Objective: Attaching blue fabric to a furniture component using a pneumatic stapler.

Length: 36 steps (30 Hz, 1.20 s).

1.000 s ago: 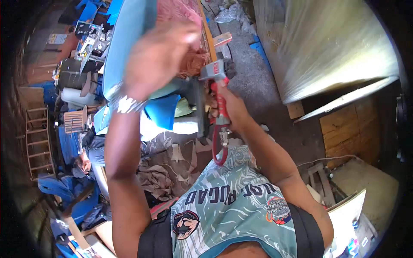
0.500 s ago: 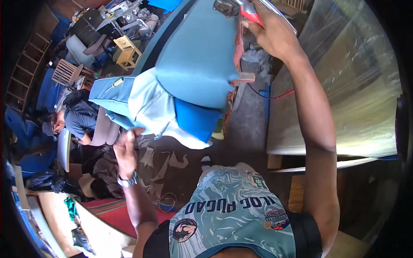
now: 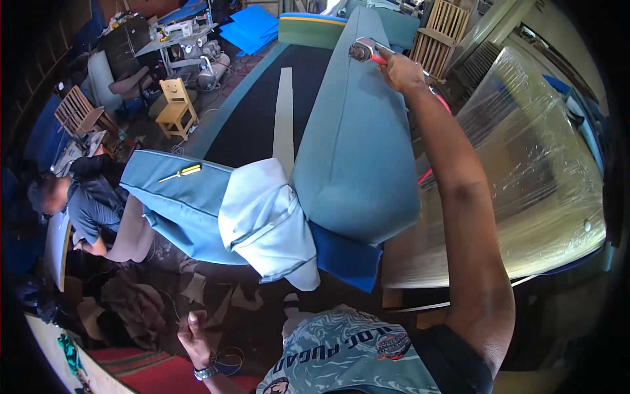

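Note:
My right hand [image 3: 401,71] grips a red and silver air staple gun [image 3: 369,51], with its nose over the top of a long blue-green padded sofa section [image 3: 357,141]. A red hose [image 3: 425,176] shows beside my forearm. Low on the left, my left hand [image 3: 193,338] hangs away from the sofa, its fingers loosely bent and nothing visible in them. White cloth [image 3: 266,220] drapes over the near corner, where a shorter padded arm [image 3: 177,187] joins. A yellow-handled screwdriver [image 3: 180,173] lies on that arm. Below the long section hangs a darker blue flap [image 3: 344,259].
A plastic-wrapped padded piece [image 3: 518,190] stands close on my right. Fabric scraps [image 3: 131,299] litter the floor. Another person [image 3: 98,207] sits at the left. Farther back are a small wooden chair [image 3: 176,108], a sewing machine [image 3: 178,29] and blue sheets [image 3: 249,29].
The view has swung so that more of the sofa shows. My right hand has carried the staple gun along the long section's top. My left hand has dropped away from the cloth.

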{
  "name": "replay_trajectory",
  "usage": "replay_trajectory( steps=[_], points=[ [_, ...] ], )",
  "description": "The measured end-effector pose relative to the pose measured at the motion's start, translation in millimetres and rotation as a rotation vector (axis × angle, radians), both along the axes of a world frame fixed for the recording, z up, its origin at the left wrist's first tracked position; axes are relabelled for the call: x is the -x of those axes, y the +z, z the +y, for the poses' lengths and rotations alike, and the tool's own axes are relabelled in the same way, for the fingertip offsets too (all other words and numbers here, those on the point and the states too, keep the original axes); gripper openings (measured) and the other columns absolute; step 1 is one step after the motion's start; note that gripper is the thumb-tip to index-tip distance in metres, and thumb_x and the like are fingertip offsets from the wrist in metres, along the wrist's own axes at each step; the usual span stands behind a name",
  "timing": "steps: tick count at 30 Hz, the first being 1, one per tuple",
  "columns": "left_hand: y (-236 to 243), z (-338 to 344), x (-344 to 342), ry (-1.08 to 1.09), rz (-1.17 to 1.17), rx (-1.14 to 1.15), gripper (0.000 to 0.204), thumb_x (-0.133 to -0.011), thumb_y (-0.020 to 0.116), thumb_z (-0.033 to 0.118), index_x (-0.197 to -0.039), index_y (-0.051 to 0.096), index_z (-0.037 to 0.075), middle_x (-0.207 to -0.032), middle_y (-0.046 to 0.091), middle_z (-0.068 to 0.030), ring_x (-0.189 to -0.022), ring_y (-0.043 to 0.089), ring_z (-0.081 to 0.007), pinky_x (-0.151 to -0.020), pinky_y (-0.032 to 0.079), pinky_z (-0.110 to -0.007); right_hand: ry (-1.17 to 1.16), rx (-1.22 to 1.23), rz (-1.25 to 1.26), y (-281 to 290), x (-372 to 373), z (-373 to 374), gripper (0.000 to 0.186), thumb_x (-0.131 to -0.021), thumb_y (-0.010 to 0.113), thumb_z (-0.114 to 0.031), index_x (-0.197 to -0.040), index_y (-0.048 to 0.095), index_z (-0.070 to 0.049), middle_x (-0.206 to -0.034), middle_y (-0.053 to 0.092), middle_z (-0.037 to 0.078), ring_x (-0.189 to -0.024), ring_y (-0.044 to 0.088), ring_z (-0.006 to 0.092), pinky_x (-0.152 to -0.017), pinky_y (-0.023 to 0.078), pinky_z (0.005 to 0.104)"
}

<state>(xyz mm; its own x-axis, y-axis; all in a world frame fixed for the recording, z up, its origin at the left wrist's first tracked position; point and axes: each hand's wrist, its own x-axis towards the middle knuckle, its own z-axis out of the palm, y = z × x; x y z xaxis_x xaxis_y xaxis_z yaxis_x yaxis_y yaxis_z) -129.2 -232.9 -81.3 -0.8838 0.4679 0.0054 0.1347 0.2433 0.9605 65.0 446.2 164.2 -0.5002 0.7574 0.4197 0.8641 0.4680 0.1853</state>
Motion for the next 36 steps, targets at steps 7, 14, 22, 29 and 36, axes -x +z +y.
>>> replay_trajectory(
  steps=[7, 14, 22, 29, 36],
  points=[
    [0, 12, 38, -0.076, -0.075, -0.011, 0.041, -0.103, 0.057, 0.036, -0.095, 0.068, -0.003, -0.086, 0.069, -0.0063, -0.081, 0.062, -0.0126, -0.074, 0.050, -0.030, -0.120, 0.144, -0.032, -26, 46, 20, 0.049, -0.099, 0.053, -0.045, -0.144, 0.045, -0.030, -0.138, 0.057, 0.010, -0.129, 0.052, 0.0340, -0.103, 0.041, 0.0623],
    [45, 148, 57, -0.372, -0.004, -0.235, 0.036, -0.105, 0.047, 0.024, -0.108, 0.067, -0.005, -0.102, 0.069, -0.0099, -0.092, 0.063, -0.0171, -0.084, 0.052, -0.034, -0.021, -0.138, 0.242, -41, -2, -19, 0.053, -0.100, 0.048, -0.050, -0.140, 0.052, -0.016, -0.141, 0.050, 0.015, -0.130, 0.046, 0.0387, -0.104, 0.042, 0.0575],
    [103, 351, 41, -0.907, -0.111, -0.516, 0.070, -0.106, 0.022, 0.057, -0.139, 0.049, 0.002, -0.150, 0.046, -0.0177, -0.143, 0.038, -0.0299, -0.119, 0.025, -0.047, -0.213, 0.830, 1.672, -83, -110, -201, 0.053, -0.102, 0.046, -0.055, -0.104, 0.064, -0.005, -0.083, 0.065, 0.004, -0.071, 0.056, 0.0136, -0.061, 0.045, 0.0362],
    [126, 374, -50, -1.025, -0.012, -0.745, 0.069, -0.107, 0.022, 0.055, -0.136, 0.049, -0.002, -0.147, 0.048, -0.0202, -0.138, 0.044, -0.0279, -0.118, 0.027, -0.044, -0.029, 1.257, 1.739, -132, -151, -250, 0.055, -0.101, 0.046, -0.058, -0.104, 0.064, -0.007, -0.085, 0.064, 0.001, -0.067, 0.054, 0.0102, -0.056, 0.041, 0.0289],
    [107, 329, -73, -0.661, 0.121, -0.795, 0.055, -0.108, 0.034, 0.047, -0.116, 0.059, -0.002, -0.134, 0.056, -0.0243, -0.120, 0.056, -0.0268, -0.108, 0.040, -0.041, 0.208, 1.449, 1.596, -133, -159, -255, 0.033, -0.098, 0.065, -0.033, -0.113, 0.065, -0.004, -0.096, 0.070, 0.006, -0.080, 0.066, 0.0155, -0.072, 0.052, 0.0294]
  ],
)
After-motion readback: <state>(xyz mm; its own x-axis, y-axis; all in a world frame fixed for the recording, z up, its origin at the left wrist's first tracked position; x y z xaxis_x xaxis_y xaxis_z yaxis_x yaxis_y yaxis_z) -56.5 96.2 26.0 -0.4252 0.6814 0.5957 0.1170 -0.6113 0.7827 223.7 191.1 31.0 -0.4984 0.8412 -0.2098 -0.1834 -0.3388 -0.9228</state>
